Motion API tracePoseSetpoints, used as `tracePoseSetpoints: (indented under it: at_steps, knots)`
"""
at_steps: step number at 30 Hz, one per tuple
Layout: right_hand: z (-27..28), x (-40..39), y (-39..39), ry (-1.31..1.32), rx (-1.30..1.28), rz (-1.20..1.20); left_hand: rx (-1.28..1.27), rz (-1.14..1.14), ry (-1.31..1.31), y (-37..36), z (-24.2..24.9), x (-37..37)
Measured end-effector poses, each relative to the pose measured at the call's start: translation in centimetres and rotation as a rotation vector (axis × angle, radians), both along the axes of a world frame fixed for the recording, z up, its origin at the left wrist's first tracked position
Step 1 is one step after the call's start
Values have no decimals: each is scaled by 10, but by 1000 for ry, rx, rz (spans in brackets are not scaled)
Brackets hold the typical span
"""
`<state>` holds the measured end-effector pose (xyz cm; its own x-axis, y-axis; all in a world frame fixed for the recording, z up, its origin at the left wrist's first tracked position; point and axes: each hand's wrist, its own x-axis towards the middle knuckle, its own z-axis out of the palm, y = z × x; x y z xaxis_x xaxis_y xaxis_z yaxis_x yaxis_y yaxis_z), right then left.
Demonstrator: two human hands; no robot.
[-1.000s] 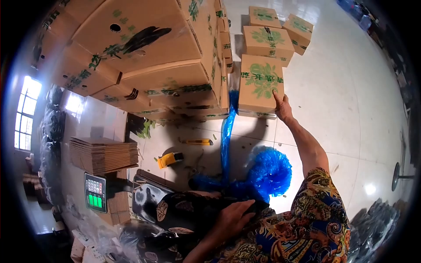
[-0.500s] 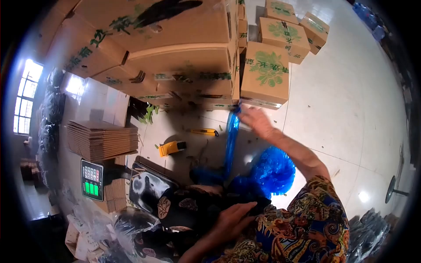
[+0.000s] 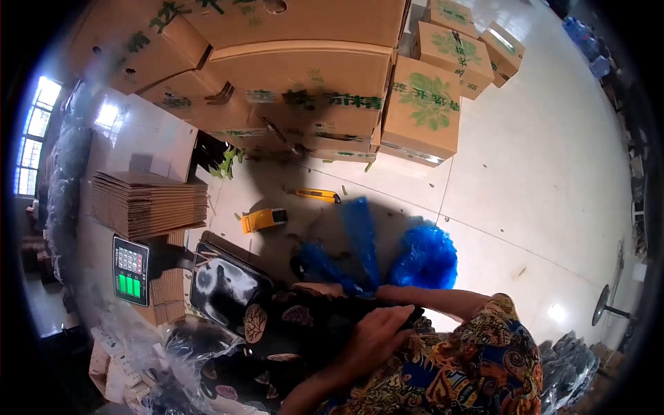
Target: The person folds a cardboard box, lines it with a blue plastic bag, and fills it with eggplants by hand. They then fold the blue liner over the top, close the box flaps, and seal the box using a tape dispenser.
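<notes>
My left hand lies flat on the dark patterned cloth over my lap, its fingers stretched out and nothing in it. Just beyond it, my right hand is low beside the knee, partly covered by the cloth, so its fingers do not show clearly. Blue plastic strips come together at that hand; one fans upward over the floor, while another runs off to the left. A crumpled bundle of blue plastic rests on the floor just beyond my right forearm.
Printed cardboard boxes are stacked ahead, with several more at the right. On the floor lie a yellow box cutter and a yellow tape dispenser. Flattened cartons and a scale display stand left.
My right hand has come back from beside the boxes to my lap. The blue strip, stretched up toward the boxes before, now ends lower and fans out. My left hand stays on my lap.
</notes>
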<state>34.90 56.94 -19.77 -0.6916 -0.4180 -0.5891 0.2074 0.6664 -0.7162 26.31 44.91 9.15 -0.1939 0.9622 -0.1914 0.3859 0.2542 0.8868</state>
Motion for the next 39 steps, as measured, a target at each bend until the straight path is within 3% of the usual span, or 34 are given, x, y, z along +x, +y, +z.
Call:
tracePoseSetpoints:
  at_steps: [2,3,4,6,7,8,11,16,20,26,28,30,33,36,37,39]
  knots:
    - [54,-3,7,-25,-56,-64,6,-14,2,-1,-2,2]
    - [25,3,23,186,31,-196,-1,-25,0,-2,-2,2]
    - [49,-14,47,50,142,-421,-5,-39,-2,-2,-2,2]
    - [54,-37,108,696,320,-583,-5,-53,-7,-2,-2,1]
    - [58,-49,131,590,538,-677,-4,-57,-7,-2,-2,1]
    - [66,-56,155,572,572,-781,-5,-55,-7,-2,-2,0]
    - [110,-96,209,927,797,-722,-6,-42,-13,-3,-3,2]
    - [94,-158,258,818,1038,-501,53,-15,-34,-1,-5,0]
    - [84,-168,257,660,1071,-557,55,0,-23,1,-4,-3]
    - [71,-93,232,909,912,-763,86,0,-33,7,-1,-7]
    - [41,-74,222,608,642,-958,67,-15,-57,4,-3,-2]
    - [3,-70,228,556,466,-1109,51,-47,-53,4,-5,0]
    - [-12,-76,233,381,174,-1332,33,-60,-34,3,-4,-2]
    - [-30,-79,240,427,129,-1442,25,-44,-8,4,-1,-6]
    - [-16,-80,235,340,-21,-1569,25,-32,-4,5,0,-4]
    - [-11,-82,225,251,-156,-1579,36,-35,8,5,-2,-3]
